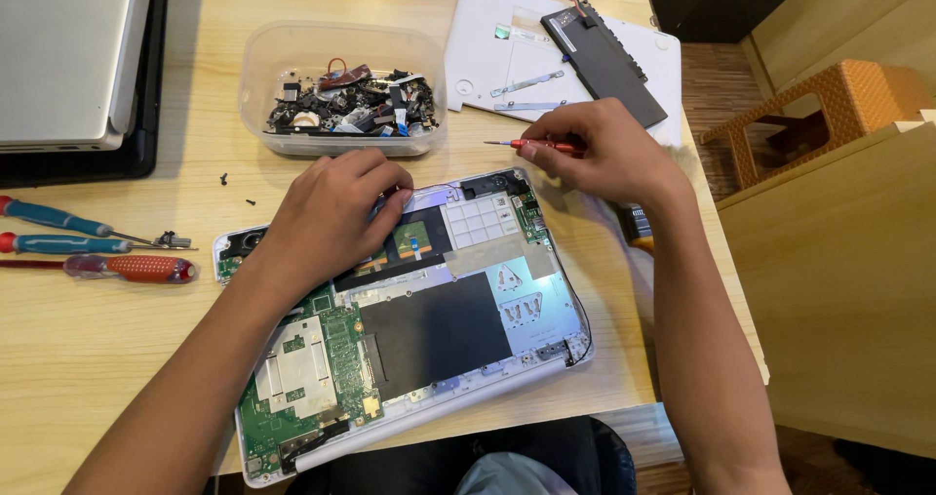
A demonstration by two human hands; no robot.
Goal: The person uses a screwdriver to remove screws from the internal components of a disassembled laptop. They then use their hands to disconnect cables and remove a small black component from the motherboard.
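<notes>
Red screwdriver in right hand; 3 more screwdrivers lying left.

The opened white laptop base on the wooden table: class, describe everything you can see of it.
The opened white laptop base lies flat and skewed on the light wooden table, its cover off. Inside show a green circuit board, a metal shield, black sheets and a silvery plate. The left hand rests on its upper part; the right hand, holding a small red-handled screwdriver, hovers by its top corner.
</notes>
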